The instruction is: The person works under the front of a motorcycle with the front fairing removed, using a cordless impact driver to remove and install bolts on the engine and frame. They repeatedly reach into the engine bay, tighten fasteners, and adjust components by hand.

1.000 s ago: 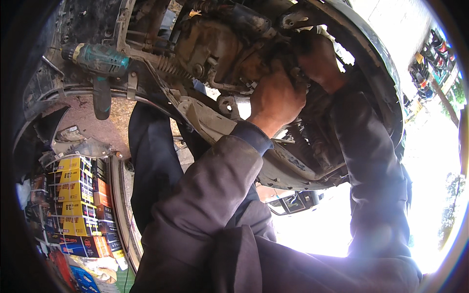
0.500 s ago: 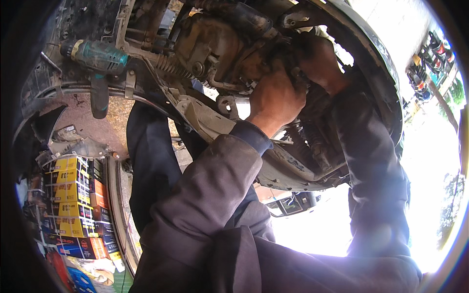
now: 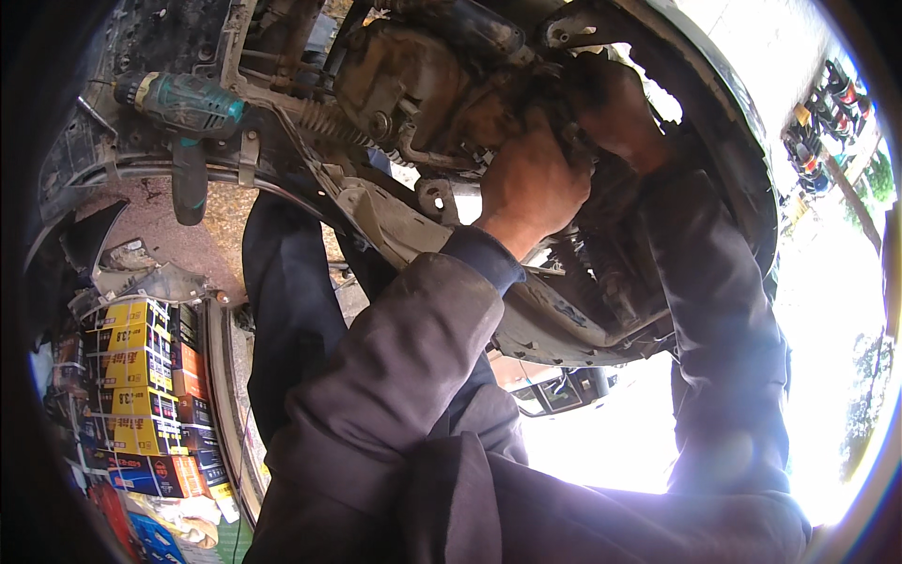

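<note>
Both of my hands are inside the opened body of a vehicle, among its dirty mechanical parts. My left hand [image 3: 536,183] has its fingers curled closed at the fingertips. Whatever it grips is hidden, though a dark metal part [image 3: 578,139] shows beside the thumb side. Just right of it, and a little farther in, my right hand [image 3: 618,113] bends down toward the same spot. Its fingers are lost in shadow, so I cannot see what they touch. Left of my hands is a brown, rust-stained metal housing [image 3: 399,80], with a ribbed rubber boot [image 3: 329,120] next to it.
A teal and black cordless drill [image 3: 188,108] rests on the frame at the upper left. Stacked yellow, orange and black boxes [image 3: 136,376] stand at the lower left. A curved body panel edge [image 3: 742,113] bounds the right side. Bottles hang [image 3: 808,155] at the far right.
My hands stay in nearly the same place, with only a slight shift of the left hand and forearm. The drill and boxes appear moved a few pixels as the view shifts.
</note>
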`<state>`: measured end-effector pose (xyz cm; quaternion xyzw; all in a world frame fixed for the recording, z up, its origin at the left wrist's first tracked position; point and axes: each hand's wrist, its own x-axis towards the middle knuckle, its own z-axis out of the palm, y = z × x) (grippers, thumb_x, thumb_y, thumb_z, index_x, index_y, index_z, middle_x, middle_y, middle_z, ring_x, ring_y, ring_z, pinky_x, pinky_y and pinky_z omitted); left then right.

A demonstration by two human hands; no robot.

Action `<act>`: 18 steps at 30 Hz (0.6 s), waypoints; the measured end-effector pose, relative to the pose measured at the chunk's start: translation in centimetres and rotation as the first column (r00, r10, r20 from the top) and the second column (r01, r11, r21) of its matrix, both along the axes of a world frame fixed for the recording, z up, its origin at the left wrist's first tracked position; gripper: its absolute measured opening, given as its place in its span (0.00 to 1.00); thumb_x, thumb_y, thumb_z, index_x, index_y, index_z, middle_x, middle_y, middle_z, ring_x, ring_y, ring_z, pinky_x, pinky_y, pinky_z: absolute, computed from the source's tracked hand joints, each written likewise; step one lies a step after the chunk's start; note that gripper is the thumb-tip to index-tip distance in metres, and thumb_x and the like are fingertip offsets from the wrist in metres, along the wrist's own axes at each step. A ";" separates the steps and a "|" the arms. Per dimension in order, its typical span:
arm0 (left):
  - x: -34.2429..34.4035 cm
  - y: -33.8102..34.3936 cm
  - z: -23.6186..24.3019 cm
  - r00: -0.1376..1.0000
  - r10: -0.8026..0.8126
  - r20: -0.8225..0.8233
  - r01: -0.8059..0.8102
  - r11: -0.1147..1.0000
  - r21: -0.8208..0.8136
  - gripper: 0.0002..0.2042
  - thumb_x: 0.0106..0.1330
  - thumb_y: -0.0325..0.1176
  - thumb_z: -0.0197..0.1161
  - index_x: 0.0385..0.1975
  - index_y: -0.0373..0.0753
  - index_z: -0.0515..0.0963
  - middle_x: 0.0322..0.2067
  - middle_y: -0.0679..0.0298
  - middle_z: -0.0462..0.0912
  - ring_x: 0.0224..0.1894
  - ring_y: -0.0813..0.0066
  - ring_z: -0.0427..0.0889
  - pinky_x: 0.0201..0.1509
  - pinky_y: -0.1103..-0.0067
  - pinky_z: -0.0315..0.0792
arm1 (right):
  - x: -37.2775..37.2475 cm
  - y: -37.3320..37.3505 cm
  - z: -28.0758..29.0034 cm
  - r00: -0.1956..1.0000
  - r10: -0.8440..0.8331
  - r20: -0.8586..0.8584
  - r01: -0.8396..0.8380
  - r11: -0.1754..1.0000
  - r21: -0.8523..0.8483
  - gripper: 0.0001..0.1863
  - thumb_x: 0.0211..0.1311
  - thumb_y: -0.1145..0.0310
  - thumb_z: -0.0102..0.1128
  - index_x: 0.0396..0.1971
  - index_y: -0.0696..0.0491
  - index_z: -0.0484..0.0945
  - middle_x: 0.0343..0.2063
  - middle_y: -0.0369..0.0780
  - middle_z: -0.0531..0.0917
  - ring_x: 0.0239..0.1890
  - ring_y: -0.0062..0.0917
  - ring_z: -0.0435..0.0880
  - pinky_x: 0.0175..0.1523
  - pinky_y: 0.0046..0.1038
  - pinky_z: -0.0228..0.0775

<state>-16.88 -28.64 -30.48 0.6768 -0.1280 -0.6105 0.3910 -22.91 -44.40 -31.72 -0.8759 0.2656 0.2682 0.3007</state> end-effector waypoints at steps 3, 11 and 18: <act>-0.1 0.1 -0.1 0.999 -0.017 0.030 0.017 1.000 -0.020 0.22 0.63 0.39 0.60 0.48 0.30 0.65 0.34 0.38 0.82 0.39 0.40 0.83 0.43 0.57 0.79 | -0.1 -0.2 -0.1 0.997 0.037 -0.061 -0.039 0.998 -0.040 0.15 0.61 0.65 0.58 0.45 0.55 0.81 0.40 0.50 0.84 0.43 0.47 0.83 0.48 0.42 0.75; -0.2 0.1 -0.1 0.999 0.012 0.043 -0.012 1.000 -0.007 0.21 0.61 0.39 0.63 0.48 0.31 0.68 0.34 0.41 0.83 0.39 0.40 0.83 0.42 0.58 0.78 | 0.6 -0.3 -0.9 0.996 -0.021 -0.082 0.022 1.000 0.015 0.17 0.63 0.63 0.57 0.49 0.54 0.80 0.43 0.50 0.84 0.46 0.47 0.82 0.51 0.43 0.75; -0.1 0.3 0.1 1.000 -0.023 0.011 0.023 1.000 0.009 0.23 0.61 0.38 0.62 0.49 0.31 0.65 0.32 0.39 0.83 0.37 0.40 0.84 0.40 0.57 0.80 | 1.8 -0.8 0.9 0.975 -0.026 -0.219 0.043 0.996 0.076 0.17 0.63 0.62 0.58 0.48 0.55 0.81 0.43 0.51 0.84 0.46 0.46 0.82 0.51 0.41 0.74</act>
